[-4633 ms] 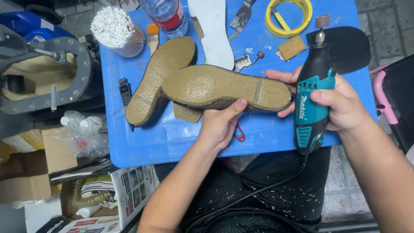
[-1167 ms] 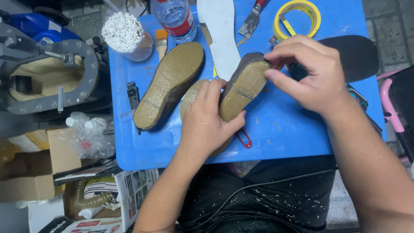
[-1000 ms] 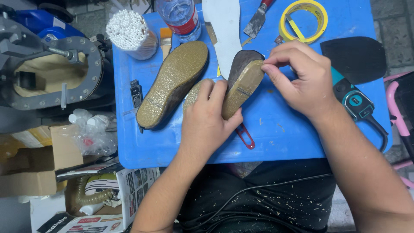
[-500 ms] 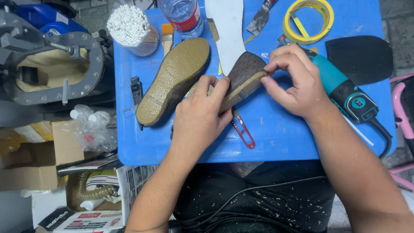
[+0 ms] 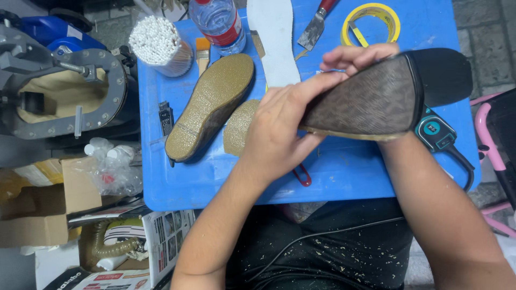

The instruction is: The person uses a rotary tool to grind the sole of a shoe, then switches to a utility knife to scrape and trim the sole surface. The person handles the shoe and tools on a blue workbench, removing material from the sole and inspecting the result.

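I hold a dark brown shoe sole (image 5: 371,102) up close to the camera, above the blue table (image 5: 215,182). My left hand (image 5: 279,129) grips its near end with fingers wrapped over the edge. My right hand (image 5: 357,56) holds the far side, mostly hidden behind the sole, only its fingers showing. A gold speckled sole (image 5: 212,104) lies flat on the table to the left. A second gold sole (image 5: 239,126) lies partly under my left hand.
A teal rotary tool (image 5: 438,134) with its cord lies at the right. A black sole piece (image 5: 446,72), white insole (image 5: 274,37), yellow tape roll (image 5: 371,21), scraper (image 5: 314,27), water bottle (image 5: 217,24) and cup of white sticks (image 5: 158,43) stand at the back. A grey press (image 5: 59,91) stands left.
I set the rotary tool down on the table at the right. Both hands took the dark sole and raised it toward the camera, turning its underside up.
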